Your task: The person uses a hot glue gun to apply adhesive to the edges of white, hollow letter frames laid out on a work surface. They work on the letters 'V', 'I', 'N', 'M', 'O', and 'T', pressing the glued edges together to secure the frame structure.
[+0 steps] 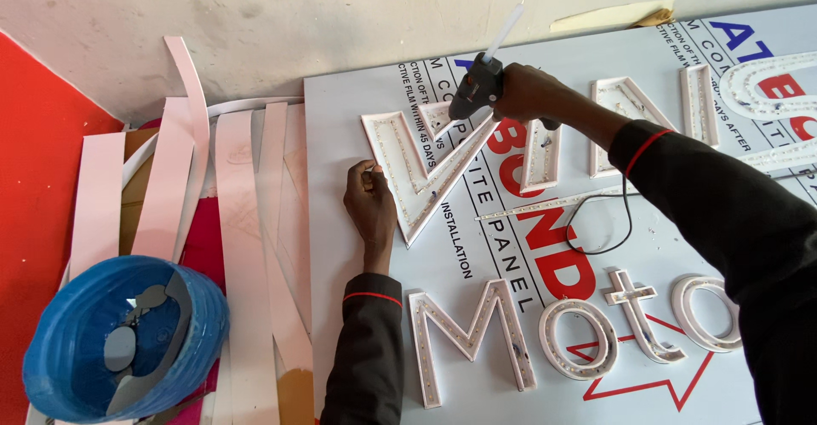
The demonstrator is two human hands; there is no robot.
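Observation:
My right hand (526, 91) grips a black glue gun (477, 86) with a clear glue stick poking out of its back, its nozzle down at the upper right arm of a white V-shaped channel letter (419, 170). My left hand (370, 204) rests against the outer left edge of that letter, fingers pinched on its side wall. The letter lies on a pale printed composite panel (340, 119) and has small lights dotted along its inside.
More white channel letters lie on the panel: a row at the bottom (468, 327) and others at upper right (625, 106). A black cable (613, 225) loops across the panel. Pale plastic strips (247, 221) lie left of it, with a blue bowl (119, 340).

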